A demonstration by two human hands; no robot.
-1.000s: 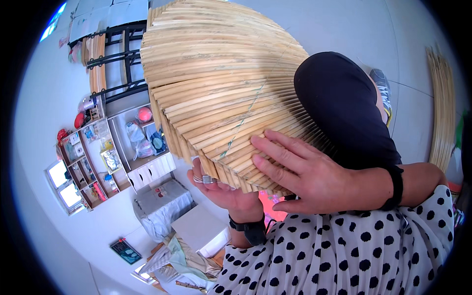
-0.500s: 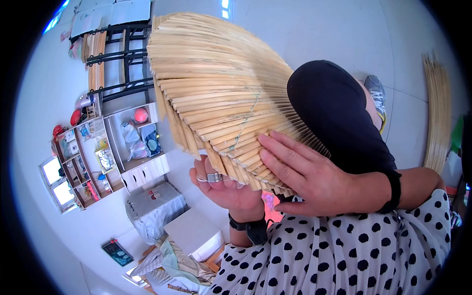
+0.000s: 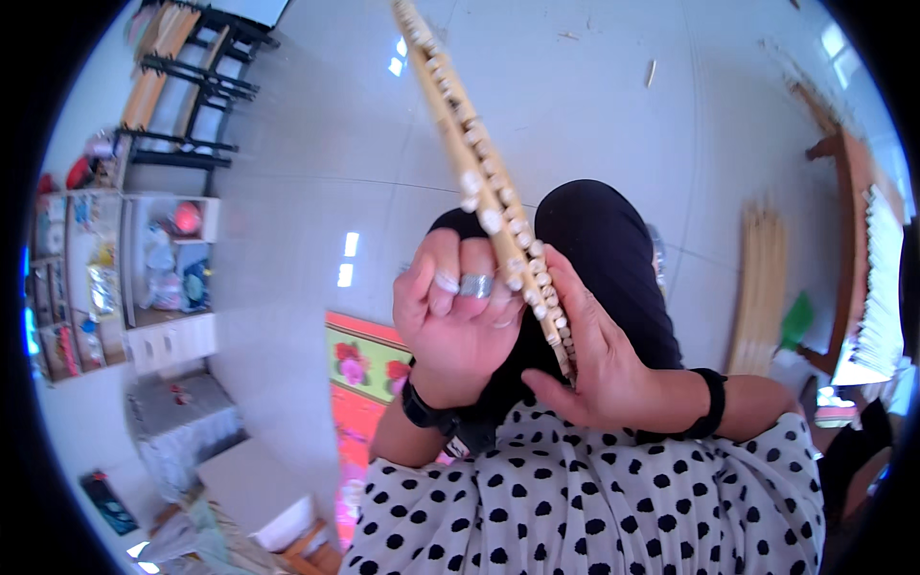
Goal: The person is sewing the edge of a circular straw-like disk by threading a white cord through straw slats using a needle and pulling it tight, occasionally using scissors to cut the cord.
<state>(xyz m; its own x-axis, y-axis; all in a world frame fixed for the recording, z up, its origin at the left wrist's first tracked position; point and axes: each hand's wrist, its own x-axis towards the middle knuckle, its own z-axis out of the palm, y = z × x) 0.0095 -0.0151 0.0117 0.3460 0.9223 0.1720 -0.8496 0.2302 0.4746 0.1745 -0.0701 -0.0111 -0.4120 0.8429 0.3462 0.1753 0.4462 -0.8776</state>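
Observation:
A stiff mat of pale plant stalks (image 3: 486, 172) is turned edge-on, its round cut ends facing me in rows. It slants from the upper middle down to my lap. My left hand (image 3: 455, 311), with a wide ring on one finger, has its fingers curled against the mat's left side. On the other side my right hand (image 3: 609, 359) lies along the mat, fingers stretched upward and thumb apart. The mat's near end sits between that thumb and those fingers. The mat's broad faces are hidden from this angle.
Another bundle of long stalks (image 3: 759, 283) lies on the tiled floor at right, by a wooden frame (image 3: 848, 240). Under my left arm is a flowered red cloth (image 3: 350, 412). Shelves (image 3: 163, 331) and black metal racks (image 3: 196, 86) stand at left.
The mat has swung from showing its broad, fanned face to edge-on, its far end now pointing away. My view has shifted right, and the right hand has moved from the mat's face to its side.

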